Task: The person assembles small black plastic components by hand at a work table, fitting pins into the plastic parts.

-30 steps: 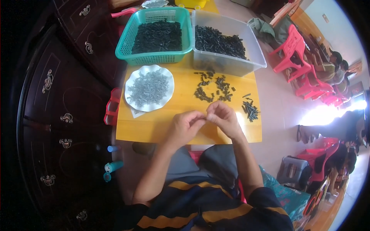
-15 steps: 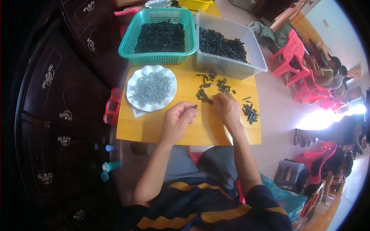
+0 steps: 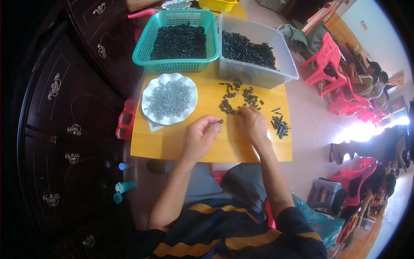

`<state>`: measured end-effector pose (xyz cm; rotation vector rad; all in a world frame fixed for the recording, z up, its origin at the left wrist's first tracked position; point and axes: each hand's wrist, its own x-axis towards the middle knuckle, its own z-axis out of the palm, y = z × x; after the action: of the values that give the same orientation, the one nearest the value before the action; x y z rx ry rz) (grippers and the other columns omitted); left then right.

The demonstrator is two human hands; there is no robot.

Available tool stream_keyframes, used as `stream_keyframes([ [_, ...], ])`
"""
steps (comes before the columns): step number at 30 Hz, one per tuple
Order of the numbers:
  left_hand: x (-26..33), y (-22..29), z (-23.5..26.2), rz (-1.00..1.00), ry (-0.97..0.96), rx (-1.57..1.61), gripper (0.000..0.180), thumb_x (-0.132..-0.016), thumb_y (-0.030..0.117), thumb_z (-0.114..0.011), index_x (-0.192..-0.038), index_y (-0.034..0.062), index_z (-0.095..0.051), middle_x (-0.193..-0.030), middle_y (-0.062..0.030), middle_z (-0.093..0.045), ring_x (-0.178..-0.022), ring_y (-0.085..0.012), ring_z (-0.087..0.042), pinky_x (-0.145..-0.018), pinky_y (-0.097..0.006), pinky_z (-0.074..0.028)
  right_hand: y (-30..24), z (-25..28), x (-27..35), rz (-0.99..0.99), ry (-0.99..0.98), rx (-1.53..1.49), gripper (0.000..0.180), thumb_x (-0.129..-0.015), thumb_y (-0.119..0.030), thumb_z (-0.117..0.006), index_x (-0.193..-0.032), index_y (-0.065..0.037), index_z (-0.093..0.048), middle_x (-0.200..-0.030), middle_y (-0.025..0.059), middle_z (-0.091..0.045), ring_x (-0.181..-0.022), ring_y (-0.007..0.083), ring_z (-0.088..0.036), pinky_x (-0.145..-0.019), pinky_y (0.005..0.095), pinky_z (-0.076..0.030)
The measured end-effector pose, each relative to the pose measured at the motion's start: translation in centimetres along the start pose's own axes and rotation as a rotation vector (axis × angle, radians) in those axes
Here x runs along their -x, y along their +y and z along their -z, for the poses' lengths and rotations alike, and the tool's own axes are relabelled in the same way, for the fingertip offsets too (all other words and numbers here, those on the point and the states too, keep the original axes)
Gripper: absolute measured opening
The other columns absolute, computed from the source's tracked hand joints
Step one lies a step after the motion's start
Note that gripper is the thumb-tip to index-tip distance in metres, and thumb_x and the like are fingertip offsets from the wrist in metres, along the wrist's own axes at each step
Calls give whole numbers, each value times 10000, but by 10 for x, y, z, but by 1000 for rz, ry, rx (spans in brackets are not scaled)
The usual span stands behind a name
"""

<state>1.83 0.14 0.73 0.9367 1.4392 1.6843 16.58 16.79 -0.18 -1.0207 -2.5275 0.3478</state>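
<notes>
A small dark plastic piece [image 3: 220, 121] sits pinched at the fingertips of the left hand [image 3: 200, 136], held just above the yellow surface [image 3: 172, 144] near its front half. The fingers of that hand are curled and pressed together on the piece. The right hand [image 3: 252, 125] rests just beside it, palm down, its fingers reaching into the near edge of a loose scatter of dark pieces [image 3: 237, 97]; they seem drawn together on one of them, though the view is too small to tell for sure. Both forearms come up from the lower edge, over a dark shirt with yellow stripes [image 3: 233, 233].

To the right of the right hand lies a small separate heap of dark pieces [image 3: 280, 125], near the surface's right edge. To the left, a white scalloped plate [image 3: 151, 88] holds a mound of small grey metal parts [image 3: 169, 99].

Further back, a teal basket [image 3: 142, 56] filled with dark pieces stands touching a clear plastic bin [image 3: 258, 77] that also holds dark pieces. A dark wooden cabinet [image 3: 64, 108] with metal handles runs along the left. Far to the right stand red plastic chairs [image 3: 327, 64], with other people seated beyond them.
</notes>
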Motion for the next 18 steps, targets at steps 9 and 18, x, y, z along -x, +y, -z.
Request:
stream_keyframes([
  [9,0,4,0,14,-8,9,179,-1017,134,-638,-1100,-21,-669,-891,-17,-692,-780,-68,-638,-711,-234,-539,-10,-13,-11,-23,83,-23,139,-843,-196,-701,-942,-109,-744,-934,121,-695,-819,343,-700,-728,450,-557],
  [18,0,4,2,28,9,10,170,-1012,130,-637,-1088,-18,-672,-892,-17,-691,-773,-64,-628,-712,-231,-535,-12,-10,-21,-47,-1,8,143,-831,-212,-688,-898,-97,-741,-920,135,-700,-840,358,-697,-746,457,-558],
])
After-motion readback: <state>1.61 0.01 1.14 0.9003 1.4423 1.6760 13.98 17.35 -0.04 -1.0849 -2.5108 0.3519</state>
